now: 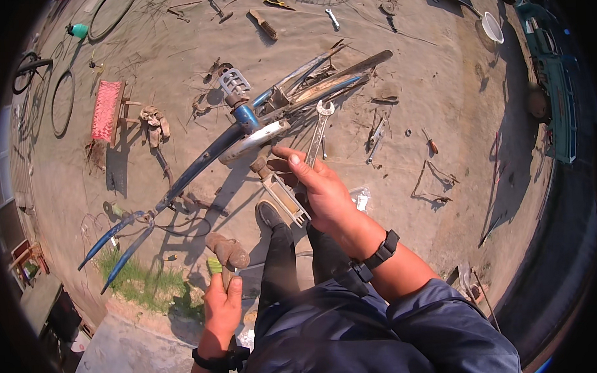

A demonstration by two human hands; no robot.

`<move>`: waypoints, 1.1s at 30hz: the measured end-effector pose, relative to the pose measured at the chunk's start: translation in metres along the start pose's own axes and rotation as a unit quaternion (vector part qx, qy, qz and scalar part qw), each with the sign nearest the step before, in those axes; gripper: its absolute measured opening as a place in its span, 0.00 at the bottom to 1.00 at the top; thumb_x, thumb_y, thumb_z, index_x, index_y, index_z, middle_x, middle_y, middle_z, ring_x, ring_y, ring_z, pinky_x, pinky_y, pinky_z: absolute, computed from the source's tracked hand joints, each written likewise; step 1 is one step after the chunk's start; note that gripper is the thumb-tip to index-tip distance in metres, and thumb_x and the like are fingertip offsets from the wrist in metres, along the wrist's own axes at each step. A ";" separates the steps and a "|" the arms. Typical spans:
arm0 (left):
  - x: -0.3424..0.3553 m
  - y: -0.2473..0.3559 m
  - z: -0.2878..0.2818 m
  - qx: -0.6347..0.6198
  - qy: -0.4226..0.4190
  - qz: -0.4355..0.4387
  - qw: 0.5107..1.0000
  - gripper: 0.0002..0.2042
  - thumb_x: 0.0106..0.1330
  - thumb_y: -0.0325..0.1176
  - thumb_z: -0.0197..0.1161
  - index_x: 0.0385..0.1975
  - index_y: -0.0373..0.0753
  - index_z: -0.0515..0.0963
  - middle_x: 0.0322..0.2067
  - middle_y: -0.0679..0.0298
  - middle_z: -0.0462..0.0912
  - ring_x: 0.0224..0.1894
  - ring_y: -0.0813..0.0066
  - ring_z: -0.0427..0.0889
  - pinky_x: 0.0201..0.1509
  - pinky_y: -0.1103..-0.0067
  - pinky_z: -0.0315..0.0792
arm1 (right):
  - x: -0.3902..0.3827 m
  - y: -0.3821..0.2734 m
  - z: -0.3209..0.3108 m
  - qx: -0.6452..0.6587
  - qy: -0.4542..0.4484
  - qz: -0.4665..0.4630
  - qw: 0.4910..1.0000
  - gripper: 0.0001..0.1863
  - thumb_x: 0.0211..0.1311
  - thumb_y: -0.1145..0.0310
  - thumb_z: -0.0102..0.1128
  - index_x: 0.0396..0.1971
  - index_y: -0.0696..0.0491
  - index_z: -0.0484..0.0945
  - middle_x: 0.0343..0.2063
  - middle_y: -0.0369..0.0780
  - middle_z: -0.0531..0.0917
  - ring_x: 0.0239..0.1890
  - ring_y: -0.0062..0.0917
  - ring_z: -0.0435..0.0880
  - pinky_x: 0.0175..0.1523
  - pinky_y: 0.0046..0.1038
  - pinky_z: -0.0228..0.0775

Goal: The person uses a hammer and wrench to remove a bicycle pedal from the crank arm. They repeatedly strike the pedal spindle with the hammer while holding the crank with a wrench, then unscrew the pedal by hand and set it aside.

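Note:
My left hand (220,307), low in the head view, is closed round the handle of a hammer with a rusty head (230,249). My right hand (315,186) is closed on a long open-end wrench (321,126) that points upward, and a grey bicycle pedal (280,197) with a rusty fitting is at its fingers. Just beyond lies a blue bicycle frame (199,160) with its fork, a second pedal (232,78) standing up from it and a silver part (251,141) beside it.
A pink padded bench (106,111) stands left, near a crumpled cloth (155,122). Scattered around are a brush (263,24), a spanner (332,19), a screwdriver (432,144) and tyres (62,102). Grass (137,277) grows lower left; a teal vehicle (555,112) is at right.

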State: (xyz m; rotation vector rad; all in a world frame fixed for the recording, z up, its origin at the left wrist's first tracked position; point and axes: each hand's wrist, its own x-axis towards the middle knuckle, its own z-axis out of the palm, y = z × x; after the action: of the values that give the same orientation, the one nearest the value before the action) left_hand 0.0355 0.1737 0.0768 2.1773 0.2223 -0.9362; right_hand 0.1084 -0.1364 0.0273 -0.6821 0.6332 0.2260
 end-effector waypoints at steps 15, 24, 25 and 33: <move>0.040 0.101 -0.009 -0.012 0.054 0.230 0.972 0.15 0.79 0.38 0.59 0.54 0.34 0.71 0.34 0.67 0.74 0.30 0.83 0.71 0.33 0.84 0.67 | -0.016 0.007 0.001 0.032 0.011 0.008 0.999 0.32 0.79 0.58 0.53 0.76 0.53 0.61 0.53 0.40 0.83 0.53 0.23 0.81 0.57 0.28 0.75; 0.065 0.120 -0.011 0.089 0.092 0.310 0.942 0.22 0.80 0.38 0.55 0.66 0.32 0.67 0.44 0.63 0.80 0.39 0.70 0.78 0.45 0.73 0.74 | -0.019 0.008 0.010 0.039 0.054 -0.053 0.996 0.25 0.78 0.63 0.49 0.69 0.55 0.69 0.50 0.40 0.82 0.50 0.23 0.82 0.55 0.27 0.75; 0.064 0.124 -0.015 0.089 0.079 0.293 0.949 0.21 0.80 0.38 0.55 0.65 0.32 0.67 0.42 0.64 0.79 0.37 0.72 0.77 0.43 0.75 0.73 | -0.017 0.010 0.009 0.022 0.063 -0.069 0.995 0.25 0.77 0.63 0.49 0.69 0.56 0.69 0.49 0.41 0.82 0.48 0.26 0.84 0.51 0.30 0.79; 0.048 0.172 -0.025 -0.021 0.088 0.327 0.941 0.14 0.80 0.43 0.55 0.47 0.36 0.71 0.32 0.66 0.72 0.27 0.82 0.68 0.31 0.85 0.64 | -0.011 0.015 -0.001 0.010 0.075 -0.070 0.995 0.20 0.76 0.66 0.48 0.62 0.58 0.74 0.45 0.39 0.81 0.52 0.22 0.79 0.52 0.28 0.78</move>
State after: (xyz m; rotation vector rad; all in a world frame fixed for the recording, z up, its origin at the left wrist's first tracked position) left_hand 0.1563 0.0630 0.1528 2.0786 -0.3806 -0.3558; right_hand 0.0935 -0.1257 0.0260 -0.7255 0.7265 0.0376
